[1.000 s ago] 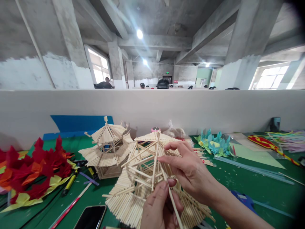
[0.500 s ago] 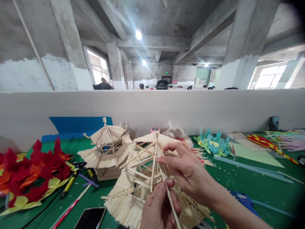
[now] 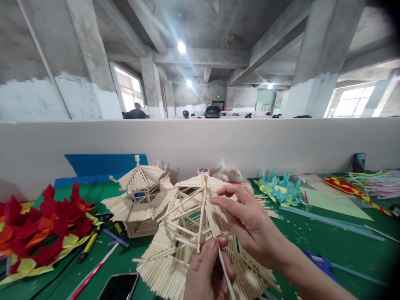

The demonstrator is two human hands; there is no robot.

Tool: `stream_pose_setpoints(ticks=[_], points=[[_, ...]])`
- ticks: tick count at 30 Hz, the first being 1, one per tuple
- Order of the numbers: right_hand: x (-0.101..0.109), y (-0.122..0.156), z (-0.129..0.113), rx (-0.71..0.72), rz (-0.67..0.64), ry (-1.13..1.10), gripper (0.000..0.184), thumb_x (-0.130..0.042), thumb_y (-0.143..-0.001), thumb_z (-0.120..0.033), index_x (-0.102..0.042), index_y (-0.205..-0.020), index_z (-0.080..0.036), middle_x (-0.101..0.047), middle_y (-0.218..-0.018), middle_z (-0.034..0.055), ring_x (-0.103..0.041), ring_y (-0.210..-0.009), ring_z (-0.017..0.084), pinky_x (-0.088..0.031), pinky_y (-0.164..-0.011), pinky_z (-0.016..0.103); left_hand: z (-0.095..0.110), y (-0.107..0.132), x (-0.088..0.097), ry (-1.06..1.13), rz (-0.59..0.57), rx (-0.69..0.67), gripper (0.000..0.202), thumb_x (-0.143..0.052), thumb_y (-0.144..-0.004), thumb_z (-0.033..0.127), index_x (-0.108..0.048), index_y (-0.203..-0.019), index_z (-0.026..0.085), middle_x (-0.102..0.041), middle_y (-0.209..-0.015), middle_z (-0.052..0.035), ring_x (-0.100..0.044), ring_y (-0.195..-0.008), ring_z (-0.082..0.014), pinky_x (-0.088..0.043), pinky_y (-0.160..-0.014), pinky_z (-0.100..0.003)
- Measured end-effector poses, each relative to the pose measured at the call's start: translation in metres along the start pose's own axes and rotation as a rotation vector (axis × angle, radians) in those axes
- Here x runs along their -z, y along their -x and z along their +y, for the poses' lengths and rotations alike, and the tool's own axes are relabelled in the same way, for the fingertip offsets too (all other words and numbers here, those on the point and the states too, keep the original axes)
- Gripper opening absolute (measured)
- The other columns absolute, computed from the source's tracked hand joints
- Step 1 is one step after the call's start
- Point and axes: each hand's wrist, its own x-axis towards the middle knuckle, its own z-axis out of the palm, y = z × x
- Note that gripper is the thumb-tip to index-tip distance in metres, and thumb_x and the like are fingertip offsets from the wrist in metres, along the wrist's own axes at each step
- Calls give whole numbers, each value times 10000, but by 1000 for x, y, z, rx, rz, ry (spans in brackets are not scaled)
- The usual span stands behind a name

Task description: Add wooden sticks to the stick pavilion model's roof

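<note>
A pavilion model made of thin wooden sticks (image 3: 184,233) stands tilted in front of me on the green mat. My left hand (image 3: 208,271) is closed on a single loose stick (image 3: 223,266) at the model's lower edge. My right hand (image 3: 250,225) rests on the model's right side, with the fingertips pinched on an upper roof stick. A second, finished stick pavilion (image 3: 139,196) stands just behind on the left.
Red and yellow paper leaves (image 3: 37,225) lie at the left, a phone (image 3: 118,287) and pens at the front left. Teal paper flowers (image 3: 279,187), coloured paper strips (image 3: 371,181) and a blue tool (image 3: 321,262) are at the right. A grey partition wall (image 3: 200,141) runs behind.
My right hand's fingers have shifted slightly along the roof sticks. The left hand keeps its hold on the stick. The view has dipped a little.
</note>
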Motion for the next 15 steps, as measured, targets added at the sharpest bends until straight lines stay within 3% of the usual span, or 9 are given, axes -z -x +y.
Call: stream_pose_setpoints(ticks=[15], points=[[5, 6, 8, -49, 33, 9, 359, -386, -839, -81, -520, -1138, -229, -448, -1125, 64, -411, -1073, 180, -392, -898, 350, -3, -2, -2, -78, 91, -114, 414, -795, -443, 471, -694, -661, 133, -541, -356, 22, -361, -263, -2, -239, -299, -99]])
